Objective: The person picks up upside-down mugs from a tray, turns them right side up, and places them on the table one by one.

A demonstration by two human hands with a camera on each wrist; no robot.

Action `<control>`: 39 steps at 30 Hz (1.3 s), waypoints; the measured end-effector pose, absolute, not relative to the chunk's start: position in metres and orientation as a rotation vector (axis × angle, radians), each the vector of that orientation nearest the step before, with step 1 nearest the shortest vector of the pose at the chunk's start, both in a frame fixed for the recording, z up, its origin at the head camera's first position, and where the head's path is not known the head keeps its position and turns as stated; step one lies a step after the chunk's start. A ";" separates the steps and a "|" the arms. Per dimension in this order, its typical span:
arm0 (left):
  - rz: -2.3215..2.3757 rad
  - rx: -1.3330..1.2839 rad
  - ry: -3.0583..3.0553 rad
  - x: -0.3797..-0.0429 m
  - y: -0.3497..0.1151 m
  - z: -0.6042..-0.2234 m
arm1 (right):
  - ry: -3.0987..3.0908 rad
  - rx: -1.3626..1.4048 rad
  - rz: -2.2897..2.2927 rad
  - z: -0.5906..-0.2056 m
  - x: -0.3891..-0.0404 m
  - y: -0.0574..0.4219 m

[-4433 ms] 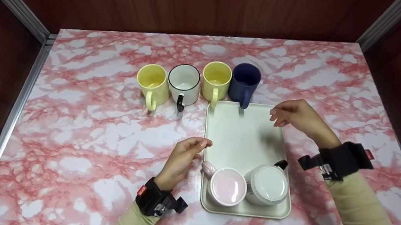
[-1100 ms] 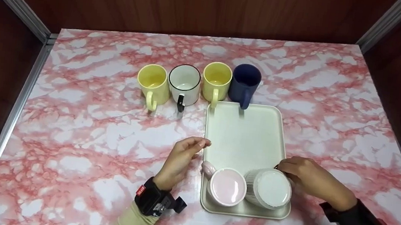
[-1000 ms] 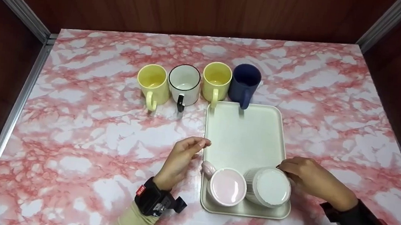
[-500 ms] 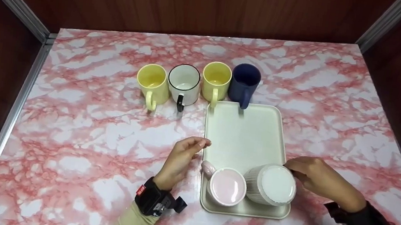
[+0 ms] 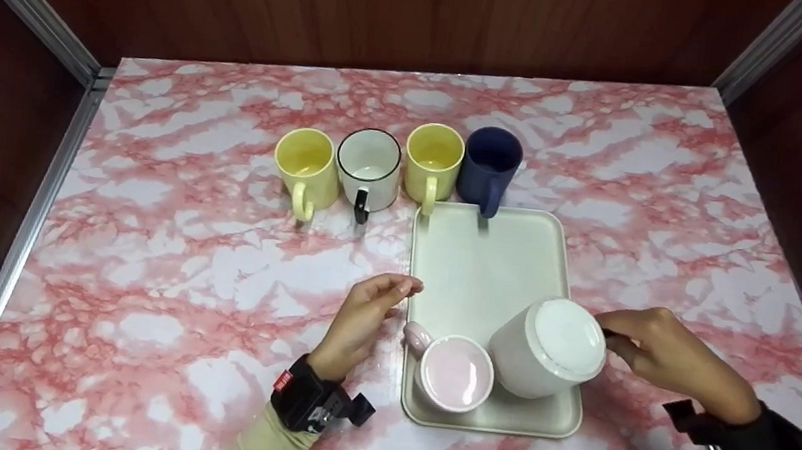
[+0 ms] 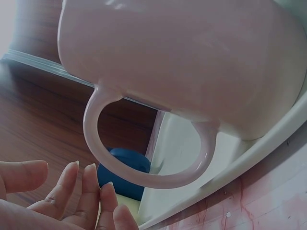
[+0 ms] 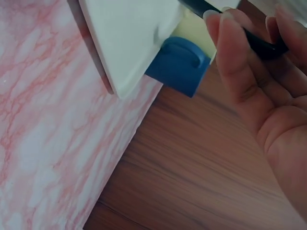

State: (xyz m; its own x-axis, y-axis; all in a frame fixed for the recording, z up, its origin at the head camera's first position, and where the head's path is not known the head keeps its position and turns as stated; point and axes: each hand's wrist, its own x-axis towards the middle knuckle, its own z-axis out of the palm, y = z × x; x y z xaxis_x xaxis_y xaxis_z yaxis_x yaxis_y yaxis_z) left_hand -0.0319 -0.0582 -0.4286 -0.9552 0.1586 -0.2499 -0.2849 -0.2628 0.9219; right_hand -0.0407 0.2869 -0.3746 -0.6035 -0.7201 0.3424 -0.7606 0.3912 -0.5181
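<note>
My right hand point(image 5: 680, 359) pinches the black handle point(image 7: 261, 43) of a white mug point(image 5: 545, 351). The mug is bottom up and tilted, its base leaning toward the hand, above the near right part of a cream tray point(image 5: 491, 265). Whether its rim still touches the tray I cannot tell. Beside it on the tray is a pink mug point(image 5: 457, 373), apparently upside down, its handle point(image 6: 158, 179) pointing to the far left. At the tray's left edge my left hand point(image 5: 360, 322) lies with loosely bent fingers point(image 6: 88, 191), holding nothing, near the pink handle.
Behind the tray, upright mugs form a row: a yellow mug point(image 5: 309, 169), a black-rimmed white mug point(image 5: 371, 169), another yellow mug point(image 5: 433, 164) and a dark blue mug point(image 5: 489, 171). They stand on a red-and-white marbled table point(image 5: 177, 267), with brown wood panels point(image 5: 396, 5) around it.
My right hand came from the tray's far right corner and took the white mug's handle. Hand and handle then moved right and upward, and the mug tilted further. The left hand stayed put.
</note>
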 end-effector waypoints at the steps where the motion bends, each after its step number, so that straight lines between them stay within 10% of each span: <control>1: 2.289 -0.150 1.710 -0.032 -0.058 -0.429 | -2.563 1.360 1.023 -0.373 -0.041 0.288; 39: 2.206 0.060 1.684 -0.031 -0.050 -0.410 | -2.332 0.634 2.345 -0.360 -0.019 0.230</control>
